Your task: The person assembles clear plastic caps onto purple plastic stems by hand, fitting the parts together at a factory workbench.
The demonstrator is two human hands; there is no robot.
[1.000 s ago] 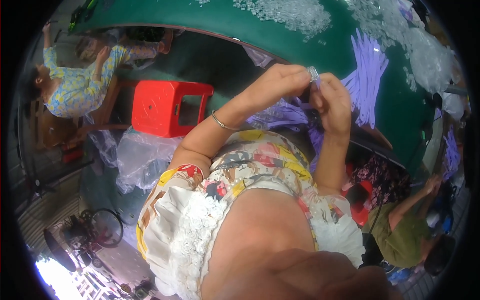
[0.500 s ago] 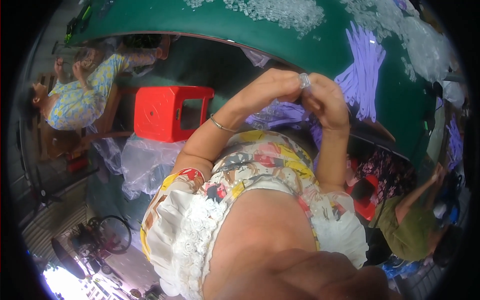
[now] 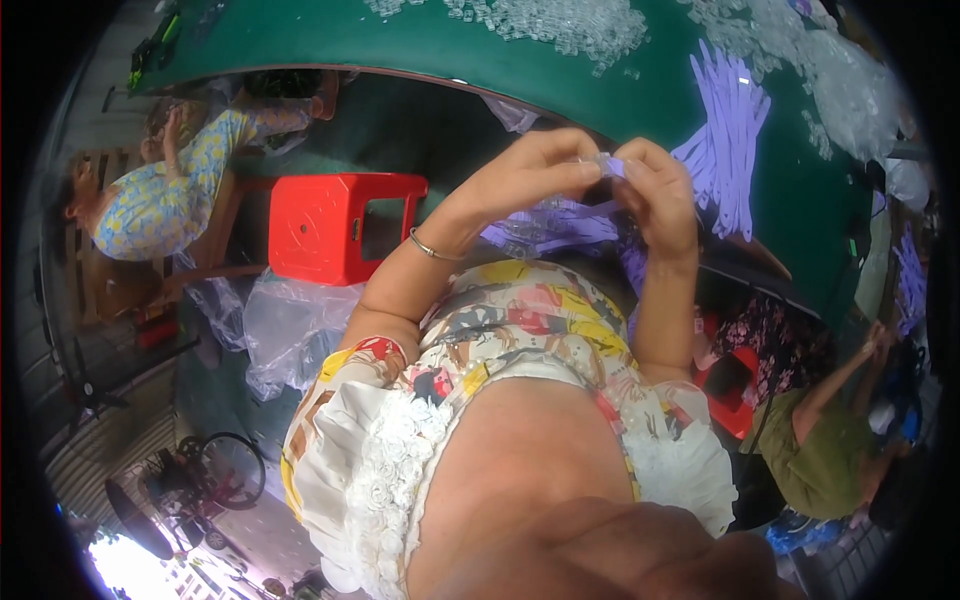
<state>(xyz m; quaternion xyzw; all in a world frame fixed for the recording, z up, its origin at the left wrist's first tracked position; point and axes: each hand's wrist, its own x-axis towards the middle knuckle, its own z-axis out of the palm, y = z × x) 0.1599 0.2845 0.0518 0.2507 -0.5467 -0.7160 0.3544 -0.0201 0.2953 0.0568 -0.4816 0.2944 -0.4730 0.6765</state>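
Observation:
Both my hands are raised close together near the table's front edge. My left hand point(image 3: 545, 170) pinches a small clear plastic buckle point(image 3: 601, 160) between thumb and fingertips. Against it, my right hand point(image 3: 658, 197) grips the end of a purple strap point(image 3: 615, 168), which meets the buckle; whether it passes through I cannot tell. Below my hands, a bunch of purple straps point(image 3: 560, 232) lies over my lap, with clear pieces among them. To the right, more purple straps point(image 3: 735, 150) are fanned in a bundle on the green table point(image 3: 400, 50).
A heap of clear buckles point(image 3: 560, 25) lies on the table's far side, and a clear plastic bag point(image 3: 850, 95) at its right. A red stool point(image 3: 320, 225) stands to my left beside plastic sheeting point(image 3: 290, 325). One person point(image 3: 165, 205) sits at far left, another point(image 3: 820, 450) at right.
A purple strap end now shows at the buckle between my fingertips. My hands have shifted slightly. The person at far left has moved their arms and head.

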